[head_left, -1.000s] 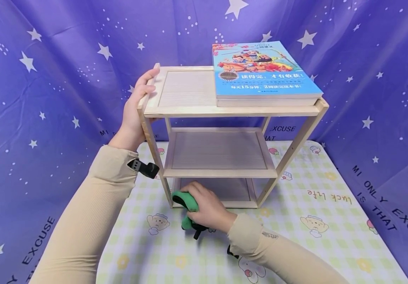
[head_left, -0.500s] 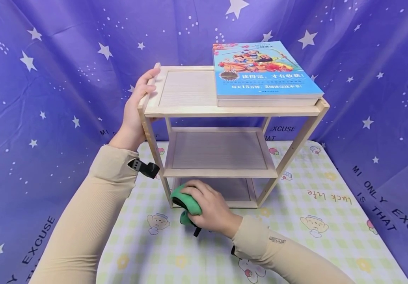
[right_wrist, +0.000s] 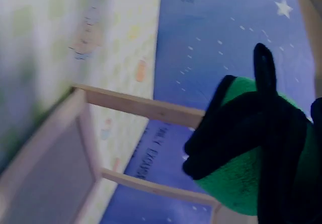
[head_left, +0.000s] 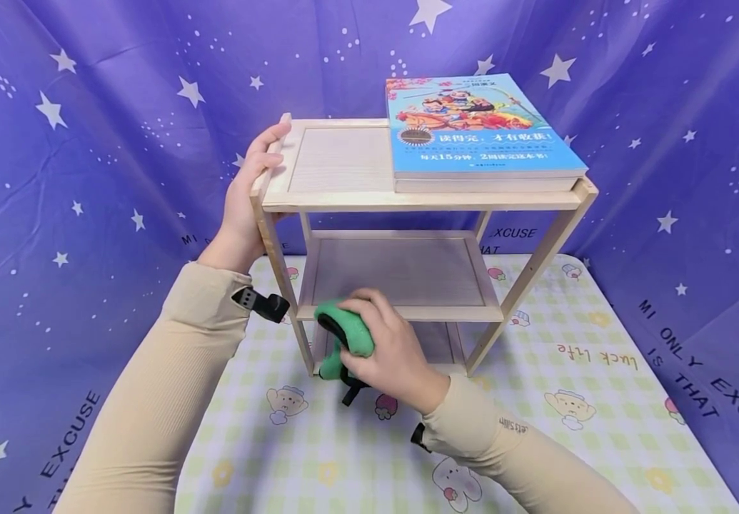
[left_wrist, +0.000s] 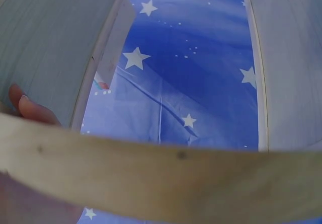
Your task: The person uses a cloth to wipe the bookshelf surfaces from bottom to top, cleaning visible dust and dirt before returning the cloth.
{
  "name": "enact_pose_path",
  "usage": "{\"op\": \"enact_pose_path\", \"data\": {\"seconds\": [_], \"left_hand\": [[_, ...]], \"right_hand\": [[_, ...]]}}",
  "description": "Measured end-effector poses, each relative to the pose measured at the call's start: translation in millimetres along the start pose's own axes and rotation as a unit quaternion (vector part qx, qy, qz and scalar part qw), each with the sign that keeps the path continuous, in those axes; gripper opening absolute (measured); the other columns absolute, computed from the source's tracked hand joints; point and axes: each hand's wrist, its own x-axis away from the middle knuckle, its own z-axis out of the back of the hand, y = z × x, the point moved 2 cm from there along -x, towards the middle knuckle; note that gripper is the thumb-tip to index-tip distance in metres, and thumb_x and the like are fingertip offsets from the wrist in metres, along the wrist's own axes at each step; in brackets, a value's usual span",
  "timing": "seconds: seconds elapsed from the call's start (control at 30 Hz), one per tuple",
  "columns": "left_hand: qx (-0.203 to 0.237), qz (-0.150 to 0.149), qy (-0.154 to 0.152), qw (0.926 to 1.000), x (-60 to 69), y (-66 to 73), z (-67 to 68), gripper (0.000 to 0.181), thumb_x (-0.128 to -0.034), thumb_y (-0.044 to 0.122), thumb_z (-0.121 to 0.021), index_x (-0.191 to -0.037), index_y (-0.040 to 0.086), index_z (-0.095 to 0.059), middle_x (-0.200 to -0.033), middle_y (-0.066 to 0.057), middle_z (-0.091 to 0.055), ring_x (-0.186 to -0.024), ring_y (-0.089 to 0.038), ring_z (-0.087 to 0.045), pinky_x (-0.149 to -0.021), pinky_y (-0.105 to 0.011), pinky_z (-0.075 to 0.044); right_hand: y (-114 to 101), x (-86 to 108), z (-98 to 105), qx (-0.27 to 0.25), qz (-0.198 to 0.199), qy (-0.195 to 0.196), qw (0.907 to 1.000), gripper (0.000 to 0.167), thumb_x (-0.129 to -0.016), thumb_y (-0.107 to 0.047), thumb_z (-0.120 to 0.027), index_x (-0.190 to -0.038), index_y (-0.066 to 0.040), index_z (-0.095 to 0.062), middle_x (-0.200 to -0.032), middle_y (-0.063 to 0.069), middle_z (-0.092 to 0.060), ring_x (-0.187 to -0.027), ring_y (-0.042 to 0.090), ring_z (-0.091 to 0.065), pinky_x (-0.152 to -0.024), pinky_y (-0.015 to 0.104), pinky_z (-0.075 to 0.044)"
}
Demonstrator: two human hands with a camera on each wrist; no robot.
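A three-tier light wooden shelf rack stands on the table. My left hand grips the left side of its top tier, fingers over the edge; in the left wrist view the thumb shows under the top board. A bundled green fuzzy cloth with black edging and a black strap is in my right hand, held in front of the middle tier's front rail. The right wrist view shows the cloth's black bands close up. Whether the cloth touches the rail I cannot tell.
A thick blue illustrated book lies on the right half of the top tier. The table wears a green-checked cloth with cartoon prints. A purple star-patterned curtain surrounds the back and sides.
My right hand has risen with the green cloth from the bottom tier's front to the middle tier's front rail. The left hand, rack and book have stayed put.
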Motion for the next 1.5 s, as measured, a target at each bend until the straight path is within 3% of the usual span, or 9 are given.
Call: {"op": "enact_pose_path", "data": {"seconds": [0.2, 0.47, 0.63, 0.73, 0.83, 0.97, 1.07, 1.3, 1.5], "left_hand": [[-0.007, -0.013, -0.004, 0.9999, -1.4, -0.6, 1.6, 0.058, -0.0913, 0.023, -0.040, -0.149, 0.023, -0.040, -0.157, -0.002, -0.031, -0.113, -0.019, -0.042, -0.084, -0.033, -0.036], [-0.008, -0.013, -0.006, 0.9999, -1.0, -1.2, 2.4, 0.057, -0.0916, 0.023, -0.040, -0.149, 0.023, -0.040, -0.155, -0.003, -0.033, -0.108, -0.018, -0.045, -0.080, -0.032, -0.036], [-0.003, -0.002, 0.000, 1.0000, 0.3, -0.6, 1.2, 0.055, -0.0929, 0.022, -0.039, -0.148, 0.027, -0.042, -0.149, -0.005, -0.038, -0.100, -0.017, -0.050, -0.078, -0.030, -0.039], [0.001, -0.001, 0.001, 1.0000, 0.5, 0.2, -0.6, 0.055, -0.0930, 0.022, -0.040, -0.148, 0.027, -0.043, -0.152, 0.000, -0.037, -0.108, -0.017, -0.048, -0.082, -0.032, -0.037], [0.007, -0.005, -0.003, 1.0000, 0.3, 1.1, -2.1, 0.056, -0.0930, 0.021, -0.039, -0.149, 0.025, -0.041, -0.156, 0.007, -0.034, -0.115, -0.018, -0.043, -0.085, -0.032, -0.036], [0.018, -0.005, -0.005, 0.9998, 0.9, 1.6, -2.5, 0.056, -0.0934, 0.019, -0.038, -0.149, 0.025, -0.041, -0.156, 0.004, -0.034, -0.113, -0.017, -0.045, -0.084, -0.030, -0.038], [0.015, -0.006, -0.005, 0.9998, 1.2, 1.4, -2.4, 0.055, -0.0934, 0.020, -0.038, -0.148, 0.025, -0.041, -0.156, 0.001, -0.034, -0.112, -0.017, -0.045, -0.083, -0.030, -0.038], [-0.005, -0.011, -0.001, 0.9999, -0.8, -0.7, -0.7, 0.056, -0.0919, 0.023, -0.039, -0.148, 0.026, -0.042, -0.153, -0.003, -0.035, -0.111, -0.019, -0.044, -0.082, -0.033, -0.036], [-0.016, -0.015, -0.003, 0.9997, -1.3, -0.8, 0.1, 0.058, -0.0909, 0.025, -0.040, -0.149, 0.025, -0.041, -0.158, 0.002, -0.030, -0.119, -0.020, -0.039, -0.085, -0.036, -0.034]], "right_hand": [[0, -24.0, 7, -0.014, -0.056, 0.021, 0.9981, 0.056, -0.073, -0.013, -0.076, -0.125, -0.007, -0.057, -0.124, 0.016, -0.055, -0.096, 0.029, -0.060, -0.073, 0.040, -0.051], [7, -50.2, 3, 0.004, -0.120, -0.013, 0.9926, 0.058, -0.076, -0.016, -0.077, -0.129, -0.010, -0.055, -0.131, 0.014, -0.049, -0.102, 0.029, -0.055, -0.080, 0.045, -0.049], [16, -63.5, 2, -0.016, -0.165, -0.011, 0.9861, 0.061, -0.075, -0.016, -0.080, -0.130, -0.009, -0.053, -0.135, 0.014, -0.043, -0.104, 0.032, -0.054, -0.086, 0.047, -0.049], [21, -68.4, 2, -0.015, -0.187, -0.005, 0.9822, 0.063, -0.075, -0.018, -0.081, -0.129, -0.008, -0.051, -0.135, 0.014, -0.042, -0.107, 0.033, -0.054, -0.090, 0.049, -0.048], [23, -69.3, 0, 0.026, -0.193, -0.023, 0.9805, 0.061, -0.079, -0.030, -0.081, -0.129, -0.010, -0.052, -0.133, 0.011, -0.050, -0.106, 0.034, -0.054, -0.087, 0.048, -0.048], [21, -64.7, -7, 0.122, -0.155, -0.050, 0.9789, 0.058, -0.082, -0.051, -0.075, -0.126, -0.014, -0.062, -0.132, 0.006, -0.061, -0.113, 0.036, -0.054, -0.092, 0.046, -0.048], [17, -59.0, -13, 0.180, -0.101, -0.044, 0.9774, 0.057, -0.083, -0.056, -0.071, -0.122, -0.015, -0.069, -0.133, 0.007, -0.061, -0.119, 0.036, -0.052, -0.098, 0.045, -0.046], [3, -43.3, -23, 0.295, 0.007, -0.005, 0.9553, 0.044, -0.092, -0.050, -0.064, -0.120, -0.018, -0.071, -0.117, 0.007, -0.069, -0.109, 0.032, -0.063, -0.085, 0.043, -0.056], [-7, -34.6, -28, 0.311, 0.055, -0.007, 0.9489, 0.031, -0.095, -0.040, -0.063, -0.118, -0.022, -0.071, -0.121, 0.012, -0.070, -0.114, 0.041, -0.064, -0.086, 0.047, -0.056]]}}
